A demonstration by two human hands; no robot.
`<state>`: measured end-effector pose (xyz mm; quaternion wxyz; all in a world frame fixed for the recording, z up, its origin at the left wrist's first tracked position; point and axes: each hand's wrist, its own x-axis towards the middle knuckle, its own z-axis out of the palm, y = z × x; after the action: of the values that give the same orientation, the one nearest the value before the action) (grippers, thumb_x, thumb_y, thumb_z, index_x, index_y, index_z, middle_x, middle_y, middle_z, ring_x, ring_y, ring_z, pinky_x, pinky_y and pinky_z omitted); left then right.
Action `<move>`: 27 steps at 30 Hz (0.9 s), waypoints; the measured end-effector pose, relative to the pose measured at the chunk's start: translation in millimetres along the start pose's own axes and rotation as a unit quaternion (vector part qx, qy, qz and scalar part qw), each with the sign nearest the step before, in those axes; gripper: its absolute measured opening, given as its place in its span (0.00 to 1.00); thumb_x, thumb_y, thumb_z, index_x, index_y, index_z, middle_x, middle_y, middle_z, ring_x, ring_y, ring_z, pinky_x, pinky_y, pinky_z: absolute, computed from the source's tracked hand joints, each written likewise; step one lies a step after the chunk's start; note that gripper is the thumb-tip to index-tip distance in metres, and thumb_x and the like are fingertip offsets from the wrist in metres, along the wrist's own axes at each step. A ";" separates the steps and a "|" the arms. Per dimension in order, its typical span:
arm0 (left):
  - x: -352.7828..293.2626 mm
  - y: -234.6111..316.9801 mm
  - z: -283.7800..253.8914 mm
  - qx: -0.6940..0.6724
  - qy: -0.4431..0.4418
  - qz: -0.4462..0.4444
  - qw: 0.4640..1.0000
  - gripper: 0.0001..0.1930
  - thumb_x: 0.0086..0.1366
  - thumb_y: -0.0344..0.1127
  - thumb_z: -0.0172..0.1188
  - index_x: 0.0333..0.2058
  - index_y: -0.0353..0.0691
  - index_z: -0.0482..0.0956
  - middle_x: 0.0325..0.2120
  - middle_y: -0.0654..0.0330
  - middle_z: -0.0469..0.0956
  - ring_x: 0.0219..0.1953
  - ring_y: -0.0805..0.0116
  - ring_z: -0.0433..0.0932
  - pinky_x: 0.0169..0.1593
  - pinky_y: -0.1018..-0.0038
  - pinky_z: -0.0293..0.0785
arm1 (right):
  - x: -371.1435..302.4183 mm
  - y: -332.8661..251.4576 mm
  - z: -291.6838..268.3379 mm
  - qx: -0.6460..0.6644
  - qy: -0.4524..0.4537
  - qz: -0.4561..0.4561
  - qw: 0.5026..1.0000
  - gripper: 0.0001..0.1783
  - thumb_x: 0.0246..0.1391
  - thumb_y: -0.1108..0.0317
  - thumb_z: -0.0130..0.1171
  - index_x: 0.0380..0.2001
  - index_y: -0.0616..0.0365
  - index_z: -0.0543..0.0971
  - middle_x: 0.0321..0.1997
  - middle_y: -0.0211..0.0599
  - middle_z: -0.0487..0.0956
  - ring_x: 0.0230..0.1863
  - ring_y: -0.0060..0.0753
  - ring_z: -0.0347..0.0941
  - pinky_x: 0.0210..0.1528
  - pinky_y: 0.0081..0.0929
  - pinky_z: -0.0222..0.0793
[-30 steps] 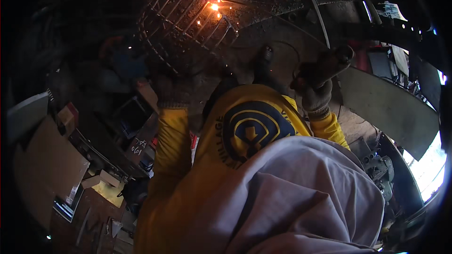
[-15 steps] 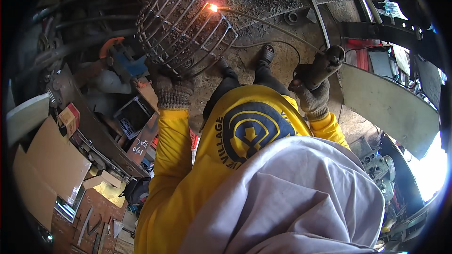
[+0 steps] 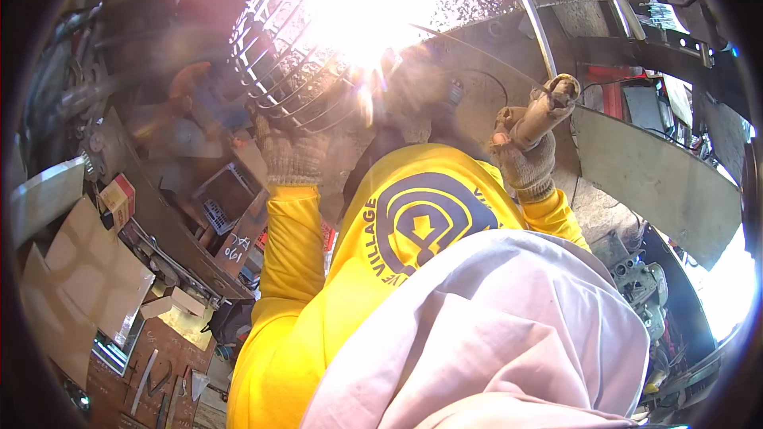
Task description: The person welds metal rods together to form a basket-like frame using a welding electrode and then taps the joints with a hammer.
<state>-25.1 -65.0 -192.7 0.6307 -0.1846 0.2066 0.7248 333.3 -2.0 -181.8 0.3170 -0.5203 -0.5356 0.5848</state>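
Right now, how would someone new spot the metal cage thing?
Find the yellow shirt and follow its left sleeve up to the gloved left hand. Just above is the metal cage, round like a basket. Only it has rows of thin bars partly lost in white glare.

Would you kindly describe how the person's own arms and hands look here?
Long, plain yellow sleeves cover both arms. The left hand and right hand wear beige-brown knitted gloves with ribbed cuffs that meet the sleeve ends. Glare hazes the left glove, so its finger detail cannot be made out.
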 end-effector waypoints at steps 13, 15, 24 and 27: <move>8.4 9.8 -34.0 0.075 0.120 0.064 0.988 0.26 0.70 0.50 0.48 0.59 0.39 0.71 0.55 0.51 0.74 0.55 0.53 0.74 0.60 0.54 0.71 | 2.9 4.8 -3.3 -0.011 -0.004 -0.102 0.995 0.21 0.53 0.66 0.64 0.46 0.67 0.74 0.31 0.34 0.78 0.27 0.24 0.75 0.30 0.21 0.70; 9.1 9.1 -31.0 0.073 0.061 0.020 0.995 0.28 0.69 0.54 0.48 0.59 0.38 0.71 0.53 0.51 0.76 0.52 0.54 0.76 0.58 0.54 0.74 | 0.6 2.7 -1.5 0.025 0.009 -0.056 0.998 0.20 0.53 0.66 0.64 0.46 0.67 0.74 0.30 0.34 0.79 0.27 0.24 0.76 0.30 0.21 0.71; 3.2 -6.2 9.3 0.126 0.140 0.093 0.978 0.32 0.67 0.61 0.49 0.56 0.39 0.75 0.45 0.51 0.80 0.41 0.53 0.80 0.53 0.44 0.76 | -4.3 2.7 -3.2 0.006 0.000 0.009 1.000 0.22 0.46 0.68 0.68 0.44 0.66 0.77 0.29 0.34 0.82 0.31 0.25 0.78 0.38 0.23 0.73; -0.3 -3.4 7.8 0.151 0.120 0.077 0.978 0.33 0.66 0.62 0.52 0.54 0.37 0.76 0.46 0.50 0.80 0.43 0.53 0.80 0.53 0.41 0.75 | -4.2 6.4 -2.9 -0.001 -0.011 -0.003 1.000 0.22 0.46 0.69 0.68 0.44 0.66 0.77 0.30 0.34 0.82 0.31 0.25 0.78 0.38 0.23 0.73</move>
<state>-21.8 -60.7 -186.1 0.5646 -0.1560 0.4015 0.7040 338.3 -6.6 -186.5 0.3123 -0.5126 -0.5415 0.5886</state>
